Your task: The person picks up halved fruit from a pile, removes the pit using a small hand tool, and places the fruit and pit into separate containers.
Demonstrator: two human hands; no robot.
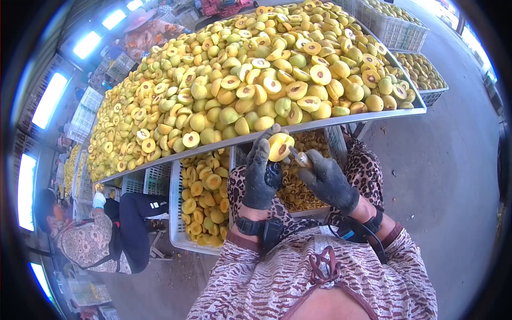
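My left hand [258, 176], in a dark grey glove, is closed around a yellow peach half [280, 147]. The cut face is turned up toward me, with the brown pit in its middle. In my right hand [326, 180], gloved the same way, is a small short-handled tool [302, 158] with a metal end. Its tip points at the right edge of the peach half. Both hands are just below the near rim of a metal-edged table [213, 144], heaped with halved peaches [250, 80], many with pits showing.
Below the table, a crate [177, 234] holds pitted peach halves, left of my knees. Between my legs a bin [314, 213] contains brown pits. More filled crates [394, 32] stand at the far right. A co-worker [96, 234] sits to the left, and other people are beyond the table.
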